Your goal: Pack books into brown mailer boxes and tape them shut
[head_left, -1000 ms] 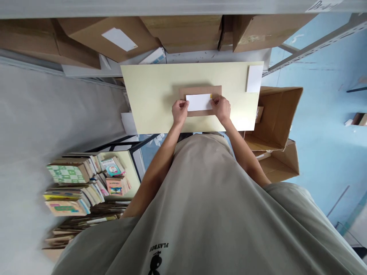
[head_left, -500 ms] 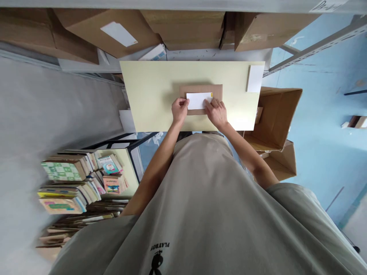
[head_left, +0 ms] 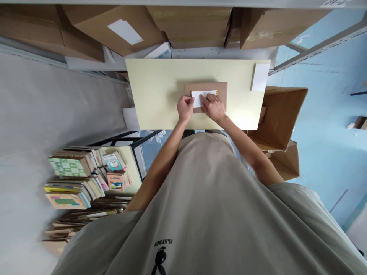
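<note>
A flat brown cardboard parcel lies on the pale yellow tabletop in front of me. On its upper face is a white label with a small yellow mark at its far right corner. My left hand pinches the label's left edge between thumb and forefinger. My right hand lies over the label's right part with fingertips pressed down on it, spread a little apart. Its palm and fingers hide part of the label and the parcel's near right area.
A stack of white labels lies at the table's far right corner. Behind, cardboard boxes line a shelf. Open cartons stand at the right. Piles of books and flattened cardboard are at the left.
My right hand has slid left across the label, from its right end toward the middle. My left hand keeps to the left edge. The whole view has shifted slightly.
</note>
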Demonstrator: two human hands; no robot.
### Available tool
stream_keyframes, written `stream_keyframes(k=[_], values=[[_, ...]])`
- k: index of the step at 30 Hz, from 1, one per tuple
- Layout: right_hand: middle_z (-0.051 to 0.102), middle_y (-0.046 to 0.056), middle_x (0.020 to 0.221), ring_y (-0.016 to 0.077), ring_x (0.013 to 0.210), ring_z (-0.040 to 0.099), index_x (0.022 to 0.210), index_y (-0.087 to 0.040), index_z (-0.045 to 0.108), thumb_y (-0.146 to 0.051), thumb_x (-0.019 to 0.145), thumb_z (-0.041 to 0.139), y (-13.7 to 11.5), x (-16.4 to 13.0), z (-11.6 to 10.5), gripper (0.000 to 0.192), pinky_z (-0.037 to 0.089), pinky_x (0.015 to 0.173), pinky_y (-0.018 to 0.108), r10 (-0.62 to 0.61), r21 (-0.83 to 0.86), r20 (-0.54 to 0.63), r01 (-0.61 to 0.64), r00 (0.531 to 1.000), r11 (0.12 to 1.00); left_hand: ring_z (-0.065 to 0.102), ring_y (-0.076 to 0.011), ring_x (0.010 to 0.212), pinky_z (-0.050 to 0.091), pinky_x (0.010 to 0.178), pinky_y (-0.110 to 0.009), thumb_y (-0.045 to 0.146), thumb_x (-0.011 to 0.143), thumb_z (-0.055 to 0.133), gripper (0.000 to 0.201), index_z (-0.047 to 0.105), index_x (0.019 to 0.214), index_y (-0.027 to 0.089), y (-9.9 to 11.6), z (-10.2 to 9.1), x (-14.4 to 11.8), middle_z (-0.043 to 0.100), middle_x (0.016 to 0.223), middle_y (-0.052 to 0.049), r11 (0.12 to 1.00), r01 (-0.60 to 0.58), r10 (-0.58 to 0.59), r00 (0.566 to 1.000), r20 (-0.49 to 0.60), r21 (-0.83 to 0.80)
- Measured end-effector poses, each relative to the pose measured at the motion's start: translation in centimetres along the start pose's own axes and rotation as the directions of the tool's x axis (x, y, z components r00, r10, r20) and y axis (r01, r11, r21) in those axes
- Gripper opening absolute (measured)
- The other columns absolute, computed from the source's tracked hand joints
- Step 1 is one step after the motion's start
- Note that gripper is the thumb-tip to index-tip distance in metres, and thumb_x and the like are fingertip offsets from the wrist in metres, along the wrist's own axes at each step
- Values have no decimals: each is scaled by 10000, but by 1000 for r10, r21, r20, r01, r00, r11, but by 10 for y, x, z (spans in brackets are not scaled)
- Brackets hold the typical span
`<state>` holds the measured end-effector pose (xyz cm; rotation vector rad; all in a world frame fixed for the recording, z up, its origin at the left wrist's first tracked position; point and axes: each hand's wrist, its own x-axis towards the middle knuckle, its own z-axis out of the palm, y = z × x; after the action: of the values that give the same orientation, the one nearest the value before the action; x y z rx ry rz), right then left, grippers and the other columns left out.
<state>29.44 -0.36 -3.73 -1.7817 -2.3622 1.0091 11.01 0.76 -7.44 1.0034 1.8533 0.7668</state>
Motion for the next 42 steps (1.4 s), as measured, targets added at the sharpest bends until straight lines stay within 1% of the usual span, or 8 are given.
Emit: stream_keyframes(k=[4,10,18,25,29,32,37,42], values=[[710,232,1541,426,1460,582,1787,-201,582,-335,1205,458,4,3,-1,609,441,1269,614,-7,3,-3,7,1000,1000,757,-274,998,564,989,-394,299,1037,879,320,635,830,281,-2,2,2,756,854,-38,1000,-6,7,1000,-8,8],[719,196,1524,422,1448,583,1690,-281,700,-310,1186,498,7,-6,-4,544,431,1269,617,-106,-12,94,107,990,994,767,-283,1019,583,1025,-411,363,1032,864,314,620,850,288,-4,2,5,757,867,-45,1000,-7,7,1000,12,14],[786,216,1435,392,1364,620,1768,-197,605,-313,1174,507,-6,25,1,613,428,1253,554,-54,-17,45,55,998,998,770,-292,1002,604,1015,-425,337,991,861,285,629,833,291,-8,2,8,753,845,-52,998,-40,40,999,-7,43],[784,234,1423,414,1345,640,1781,-185,591,-430,1153,633,-8,29,13,675,447,1217,557,-47,4,11,47,999,999,779,-285,998,604,1024,-416,238,983,856,279,635,820,287,-7,3,8,754,837,-49,999,-34,35,999,-14,38],[778,256,1420,424,1280,699,1783,-191,604,-268,1185,508,-17,37,10,611,449,1189,585,1,-67,94,5,996,998,770,-284,971,603,1046,-432,210,979,858,292,629,814,288,-4,1,6,761,828,-45,999,-8,9,1000,-16,41],[760,272,1450,434,1281,722,1816,-194,565,-145,1172,381,-22,42,6,672,448,1186,604,7,-145,144,14,990,989,782,-288,1003,611,1048,-433,222,960,891,293,639,827,291,-5,-3,4,750,803,-31,1000,0,0,1000,-2,6],[725,276,1498,461,1377,646,1825,-173,535,-255,1175,469,-17,27,8,658,426,1261,657,-71,-90,101,80,992,993,792,-271,981,623,1022,-423,172,905,941,296,671,847,277,-16,-9,9,726,796,-16,999,52,-52,999,0,-11],[670,234,1543,469,1454,567,1916,-294,384,-312,1181,544,-11,-7,10,752,427,1251,681,-140,-123,125,155,982,980,741,-215,861,624,912,-359,95,857,922,277,693,891,248,-22,-17,18,674,775,18,996,86,-83,993,87,-24]])
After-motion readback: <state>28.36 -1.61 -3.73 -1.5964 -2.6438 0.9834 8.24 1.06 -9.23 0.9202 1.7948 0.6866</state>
